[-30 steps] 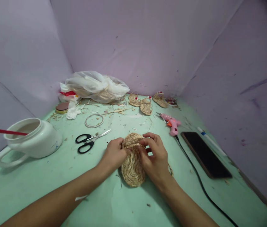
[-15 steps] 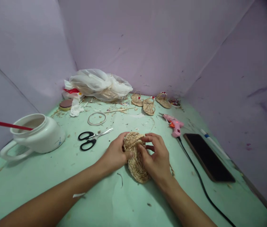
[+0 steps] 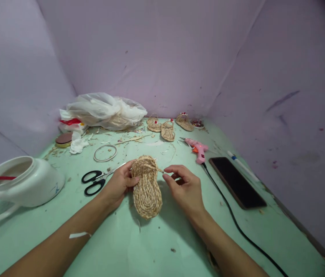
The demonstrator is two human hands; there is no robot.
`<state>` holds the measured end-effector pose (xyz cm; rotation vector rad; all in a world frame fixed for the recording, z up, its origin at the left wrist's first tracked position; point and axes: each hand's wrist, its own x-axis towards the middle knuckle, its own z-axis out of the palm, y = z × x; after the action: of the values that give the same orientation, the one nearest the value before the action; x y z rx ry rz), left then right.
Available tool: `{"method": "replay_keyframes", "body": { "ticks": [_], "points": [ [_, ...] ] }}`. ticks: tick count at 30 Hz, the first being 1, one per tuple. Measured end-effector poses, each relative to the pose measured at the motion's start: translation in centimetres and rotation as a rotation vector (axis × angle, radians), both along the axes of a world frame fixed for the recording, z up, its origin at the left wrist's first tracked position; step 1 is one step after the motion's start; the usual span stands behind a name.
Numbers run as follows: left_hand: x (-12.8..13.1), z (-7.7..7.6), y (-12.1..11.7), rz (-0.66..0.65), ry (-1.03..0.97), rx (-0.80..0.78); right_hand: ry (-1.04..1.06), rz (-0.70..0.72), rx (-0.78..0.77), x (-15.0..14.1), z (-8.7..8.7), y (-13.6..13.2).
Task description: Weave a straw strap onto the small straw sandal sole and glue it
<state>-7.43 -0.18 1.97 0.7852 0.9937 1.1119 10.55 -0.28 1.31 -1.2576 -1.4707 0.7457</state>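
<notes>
A small sole of coiled straw braid (image 3: 147, 196) is held upright just above the table, shaped like a slipper. My left hand (image 3: 122, 181) grips its left edge, with the thumb on the front face and the fingers behind. A thin straw cord (image 3: 157, 168) crosses the upper part of the sole and runs out to the right. Its end is pinched between the thumb and index finger of my right hand (image 3: 182, 182), which stays apart from the sole. Black-handled scissors (image 3: 95, 182) lie beside my left hand, their blades partly hidden behind it.
A pink glue gun (image 3: 198, 149) with a black cable (image 3: 223, 202) and a phone (image 3: 237, 182) lie right. Left stands a white pot (image 3: 40, 182) with a red stick. Farther back are a plastic bag (image 3: 105, 109), a ring (image 3: 105, 152) and small straw sandals (image 3: 168, 132).
My right hand has moved off the sole to the right, drawing the cord end out. The sole has turned more upright in my left hand. The whole view has shifted.
</notes>
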Motion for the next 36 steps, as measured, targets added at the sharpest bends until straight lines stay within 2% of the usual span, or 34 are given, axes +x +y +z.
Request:
{"method": "replay_keyframes", "body": {
  "ticks": [2, 5, 10, 14, 21, 26, 33, 36],
  "points": [
    [0.0, -0.1, -0.1, -0.028, -0.006, 0.021, -0.047, 0.027, 0.022, -0.1, -0.2, 0.0],
    [0.3, -0.2, -0.3, -0.058, -0.005, 0.055, 0.007, 0.055, -0.13, -0.2, -0.3, 0.1],
    [1.0, -0.5, -0.8, 0.043, 0.03, 0.071, 0.369, 0.156, -0.395, -0.7, 0.1, 0.3],
    [1.2, -0.4, -0.9, 0.083, 0.123, 0.081, 0.534, 0.223, -0.506, -0.9, 0.2, 0.2],
    [1.3, -0.3, -1.1, 0.131, 0.327, 0.128, 0.573, 0.259, -0.506, -1.2, -0.4, -0.1],
    [1.5, 0.1, -1.2, 0.148, 0.433, 0.162, 0.52, 0.221, -0.433, -1.5, -0.3, 0.0],
    [1.3, -0.6, -0.7, 0.221, 0.45, 0.152, 0.238, 0.182, -0.36, -1.0, -0.4, -0.3],
    [1.4, -0.7, -0.7, 0.21, 0.481, 0.161, 0.185, 0.171, -0.326, -1.0, -0.7, -0.3]
  ]
}}
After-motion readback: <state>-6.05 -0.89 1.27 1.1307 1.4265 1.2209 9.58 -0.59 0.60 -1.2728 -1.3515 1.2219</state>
